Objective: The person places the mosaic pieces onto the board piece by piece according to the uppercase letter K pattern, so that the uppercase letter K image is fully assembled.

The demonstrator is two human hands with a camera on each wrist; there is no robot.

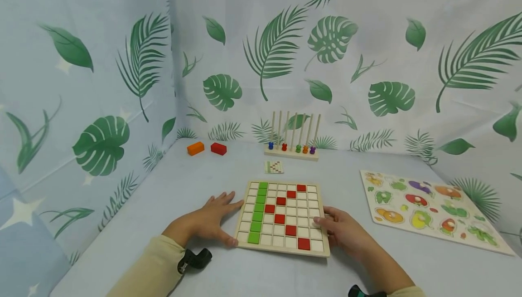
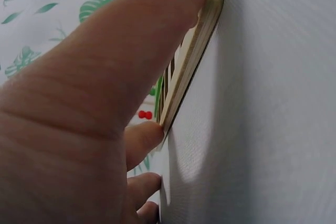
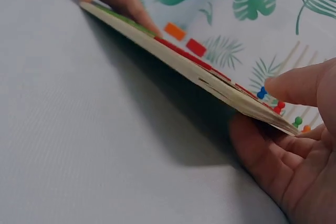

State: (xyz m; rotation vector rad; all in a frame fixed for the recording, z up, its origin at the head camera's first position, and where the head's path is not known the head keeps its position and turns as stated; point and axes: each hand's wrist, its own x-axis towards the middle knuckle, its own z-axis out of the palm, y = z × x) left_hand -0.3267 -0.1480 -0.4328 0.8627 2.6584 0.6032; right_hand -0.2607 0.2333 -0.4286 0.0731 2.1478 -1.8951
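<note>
A wooden grid board (image 1: 291,221) lies in the middle of the table in the head view. Green tiles (image 1: 257,216) form one column on it, and several red tiles (image 1: 279,219) run in two diagonals to their right. My left hand (image 1: 212,217) is spread along the board's left side, thumb at the near corner and a fingertip farther up the edge. The right hand (image 1: 344,231) grips the right edge, thumb over the top and fingers beneath. In the right wrist view that side of the board (image 3: 184,72) is tilted up off the table, with shadow under it.
Behind the board lies a small pattern card (image 1: 273,167). A peg rack (image 1: 291,153) with coloured bear-shaped beads stands farther back. An orange block (image 1: 195,148) and a red block (image 1: 218,148) sit at the back left. On the right is a vegetable puzzle board (image 1: 432,211).
</note>
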